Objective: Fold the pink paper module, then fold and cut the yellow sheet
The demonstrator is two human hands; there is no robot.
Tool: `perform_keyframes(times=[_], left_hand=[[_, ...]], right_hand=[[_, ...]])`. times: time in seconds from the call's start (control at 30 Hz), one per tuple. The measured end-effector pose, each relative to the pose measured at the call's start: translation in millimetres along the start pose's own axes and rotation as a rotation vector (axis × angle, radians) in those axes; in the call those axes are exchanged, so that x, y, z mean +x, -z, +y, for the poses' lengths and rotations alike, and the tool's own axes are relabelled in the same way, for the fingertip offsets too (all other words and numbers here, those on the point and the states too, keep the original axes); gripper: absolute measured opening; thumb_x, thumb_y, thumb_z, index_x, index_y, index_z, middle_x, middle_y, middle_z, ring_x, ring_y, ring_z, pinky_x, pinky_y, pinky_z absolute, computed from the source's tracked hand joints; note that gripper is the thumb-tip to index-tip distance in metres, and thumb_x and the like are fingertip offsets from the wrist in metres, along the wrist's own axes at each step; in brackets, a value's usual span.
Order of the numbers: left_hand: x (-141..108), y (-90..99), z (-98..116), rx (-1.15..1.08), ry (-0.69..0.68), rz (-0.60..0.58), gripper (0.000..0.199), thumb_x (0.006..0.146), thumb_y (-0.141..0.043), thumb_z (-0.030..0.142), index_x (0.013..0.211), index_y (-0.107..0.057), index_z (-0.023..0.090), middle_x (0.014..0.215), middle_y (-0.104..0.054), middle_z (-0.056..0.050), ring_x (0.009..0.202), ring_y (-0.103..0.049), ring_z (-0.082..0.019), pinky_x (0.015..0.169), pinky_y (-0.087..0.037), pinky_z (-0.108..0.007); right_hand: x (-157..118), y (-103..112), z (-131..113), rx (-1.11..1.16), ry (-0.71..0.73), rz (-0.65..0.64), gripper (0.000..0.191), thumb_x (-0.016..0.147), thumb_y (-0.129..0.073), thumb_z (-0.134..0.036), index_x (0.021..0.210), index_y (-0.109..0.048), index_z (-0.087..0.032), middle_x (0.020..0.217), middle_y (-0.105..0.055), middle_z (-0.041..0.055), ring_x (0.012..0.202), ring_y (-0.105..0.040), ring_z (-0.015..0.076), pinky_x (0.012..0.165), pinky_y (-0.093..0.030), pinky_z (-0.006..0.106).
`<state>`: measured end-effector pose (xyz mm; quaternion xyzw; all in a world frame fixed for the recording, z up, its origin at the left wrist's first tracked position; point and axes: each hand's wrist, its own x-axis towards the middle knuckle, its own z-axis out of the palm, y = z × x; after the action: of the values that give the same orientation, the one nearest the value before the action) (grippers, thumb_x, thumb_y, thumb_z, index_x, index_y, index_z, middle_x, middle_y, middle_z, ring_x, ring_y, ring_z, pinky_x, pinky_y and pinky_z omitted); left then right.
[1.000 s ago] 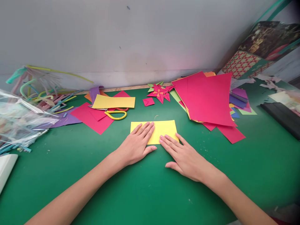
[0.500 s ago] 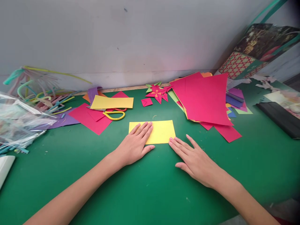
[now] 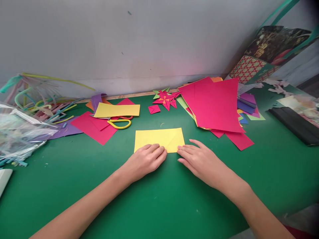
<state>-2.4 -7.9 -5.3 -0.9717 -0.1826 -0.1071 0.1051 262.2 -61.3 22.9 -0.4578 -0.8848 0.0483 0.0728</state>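
A rectangular sheet of yellow paper point(image 3: 159, 136) lies flat on the green table in front of me, with a faint slanting crease toward its right part. Over its lower left edge rests my left hand point(image 3: 148, 159), fingers bent and thumb drawn in at the near edge. Whether the paper is lifted under those fingers is hidden. At the paper's lower right corner, my right hand point(image 3: 201, 162) presses with its fingertips. The right thumb stays apart, just below the corner, and the little finger is raised.
Yellow-handled scissors point(image 3: 119, 124) lie partly under a yellow strip point(image 3: 117, 110) at left, near red sheets. Folded red paper stars point(image 3: 165, 99) and a small red square point(image 3: 154, 109) sit behind. Red sheets point(image 3: 214, 103) are stacked at right, beyond them a black case point(image 3: 294, 125). A plastic bag point(image 3: 20, 126) is far left.
My left hand has slid down from the paper's middle to its near edge, and its fingers have curled. My right hand has shifted slightly left, its thumb closer to the corner.
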Motion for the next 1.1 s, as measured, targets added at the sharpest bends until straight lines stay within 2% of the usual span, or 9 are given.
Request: perform_keyframes(times=[0.07, 0.13, 0.2, 0.27, 0.43, 0.53, 0.8, 0.97, 1.1], left_hand=[[-0.3, -0.6, 1.5, 0.026, -0.002, 0.026, 0.026, 0.105, -0.050, 0.011, 0.128, -0.061, 0.012, 0.118, -0.073, -0.013, 0.110, -0.069, -0.025, 0.085, -0.057, -0.037], [-0.6, -1.7, 3.6, 0.045, 0.002, 0.039, 0.026, 0.104, -0.050, 0.011, 0.128, -0.061, 0.011, 0.115, -0.073, -0.013, 0.109, -0.069, -0.025, 0.084, -0.057, -0.037], [-1.2, -3.2, 5.4, 0.046, 0.014, 0.040, 0.023, 0.104, -0.051, 0.011, 0.124, -0.063, 0.010, 0.112, -0.073, -0.013, 0.107, -0.069, -0.025, 0.083, -0.058, -0.038], [-2.3, -4.4, 6.0, 0.034, 0.036, 0.050, 0.020, 0.104, -0.052, 0.012, 0.120, -0.064, 0.011, 0.109, -0.073, -0.012, 0.104, -0.069, -0.024, 0.082, -0.057, -0.038], [-7.6, -1.6, -2.5, 0.036, 0.142, 0.123, 0.014, 0.103, -0.053, 0.011, 0.109, -0.066, 0.013, 0.098, -0.071, -0.008, 0.090, -0.067, -0.022, 0.076, -0.054, -0.037], [-11.2, 3.5, -11.2, 0.043, 0.212, 0.155, 0.015, 0.102, -0.052, 0.009, 0.108, -0.066, 0.014, 0.098, -0.072, -0.008, 0.089, -0.065, -0.022, 0.078, -0.052, -0.038], [-5.8, 12.1, -11.9, 0.040, 0.253, 0.241, 0.016, 0.099, -0.055, 0.006, 0.109, -0.065, 0.015, 0.097, -0.072, -0.007, 0.086, -0.062, -0.022, 0.081, -0.047, -0.039], [3.9, 14.5, -1.3, 0.032, 0.222, 0.258, 0.017, 0.101, -0.051, 0.008, 0.105, -0.065, 0.017, 0.095, -0.072, -0.007, 0.087, -0.063, -0.021, 0.081, -0.047, -0.040], [3.1, 17.0, -4.8, 0.056, 0.234, 0.237, 0.020, 0.101, -0.048, 0.009, 0.103, -0.065, 0.019, 0.091, -0.071, -0.006, 0.086, -0.064, -0.021, 0.081, -0.047, -0.040]], right_hand=[[16.1, 8.8, -3.4, -0.017, -0.019, -0.057, 0.024, 0.109, -0.052, -0.028, 0.100, -0.072, -0.020, 0.095, -0.081, 0.0060, 0.087, -0.076, 0.0235, 0.108, -0.047, 0.049], [32.8, 16.7, -7.1, -0.056, -0.030, -0.095, 0.028, 0.109, -0.052, -0.029, 0.088, -0.068, -0.020, 0.079, -0.076, 0.0046, 0.073, -0.072, 0.0230, 0.090, -0.052, 0.043], [46.4, 21.5, -9.7, -0.078, -0.038, -0.111, 0.032, 0.108, -0.054, -0.032, 0.081, -0.066, -0.021, 0.077, -0.074, 0.0054, 0.070, -0.070, 0.0233, 0.073, -0.049, 0.039], [54.3, 22.6, -9.9, -0.078, -0.038, -0.113, 0.033, 0.106, -0.059, -0.038, 0.078, -0.064, -0.021, 0.080, -0.072, 0.0065, 0.072, -0.069, 0.0236, 0.067, -0.045, 0.037], [54.3, 14.3, 4.6, 0.023, 0.055, -0.098, 0.023, 0.091, -0.081, -0.040, 0.092, -0.067, -0.021, 0.094, -0.072, 0.0051, 0.089, -0.068, 0.0250, 0.077, -0.048, 0.036], [51.6, 8.4, 17.6, 0.048, 0.097, -0.033, 0.007, 0.101, -0.069, -0.024, 0.095, -0.067, -0.020, 0.099, -0.073, 0.0055, 0.096, -0.067, 0.0239, 0.086, -0.048, 0.036], [53.1, -1.5, 18.0, 0.014, 0.169, 0.213, 0.024, 0.108, -0.051, -0.017, 0.095, -0.071, -0.018, 0.093, -0.075, 0.0081, 0.094, -0.066, 0.0235, 0.081, -0.044, 0.037], [56.9, -9.8, -0.3, 0.013, 0.177, 0.252, 0.027, 0.108, -0.048, -0.014, 0.097, -0.072, -0.019, 0.093, -0.077, 0.0076, 0.093, -0.066, 0.0227, 0.081, -0.044, 0.037], [57.4, -10.2, 2.4, 0.039, 0.156, 0.276, 0.028, 0.108, -0.049, -0.016, 0.095, -0.073, -0.020, 0.090, -0.078, 0.0062, 0.094, -0.067, 0.0221, 0.079, -0.043, 0.037]])
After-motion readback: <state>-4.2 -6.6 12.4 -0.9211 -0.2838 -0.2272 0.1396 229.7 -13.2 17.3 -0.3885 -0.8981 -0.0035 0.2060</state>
